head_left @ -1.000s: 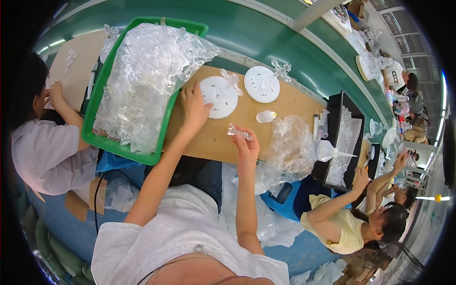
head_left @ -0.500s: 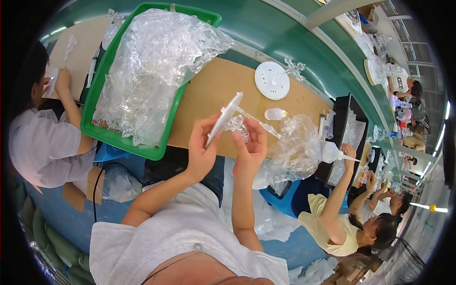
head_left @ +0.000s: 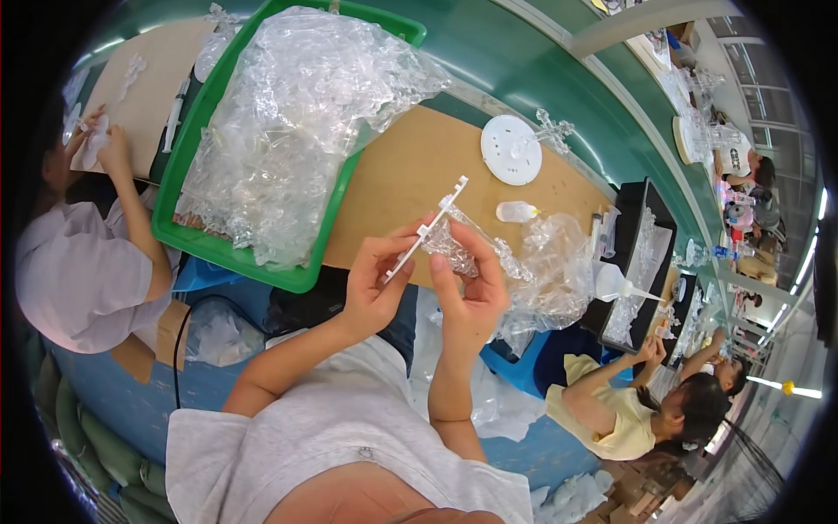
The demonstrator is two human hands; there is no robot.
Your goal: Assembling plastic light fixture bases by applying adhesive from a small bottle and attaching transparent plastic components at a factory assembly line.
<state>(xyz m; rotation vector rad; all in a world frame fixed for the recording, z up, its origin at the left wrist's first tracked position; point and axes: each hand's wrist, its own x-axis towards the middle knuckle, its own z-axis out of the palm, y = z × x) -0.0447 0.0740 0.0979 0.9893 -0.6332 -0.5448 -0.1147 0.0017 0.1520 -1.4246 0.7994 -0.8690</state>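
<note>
My left hand (head_left: 374, 284) pinches a thin white disc (head_left: 427, 229) by its rim, and the disc is seen nearly edge-on. Against its right face sit clear plastic branching parts (head_left: 452, 251), with a clear stem reaching right. The fingers of my right hand (head_left: 472, 284) are curled around these clear parts; their exact shape is partly hidden. Beyond my hands, a second white disc (head_left: 511, 150) lies on the cardboard tabletop (head_left: 401, 170) with a clear branched piece (head_left: 553, 131) beside it. A small white bottle (head_left: 518, 211) lies nearer.
At left stands a green bin (head_left: 312, 275) heaped with bagged clear parts (head_left: 297, 113). Right of my hands are a crumpled clear bag (head_left: 554, 271), a white bottle with a long nozzle (head_left: 618, 284) and a black tray (head_left: 653, 196) of clear parts. Co-workers sit on both sides.
The disc has turned from a slanted face to nearly edge-on. My right hand has shifted slightly right with the clear parts. The co-worker at right has lowered a hand from the nozzle bottle.
</note>
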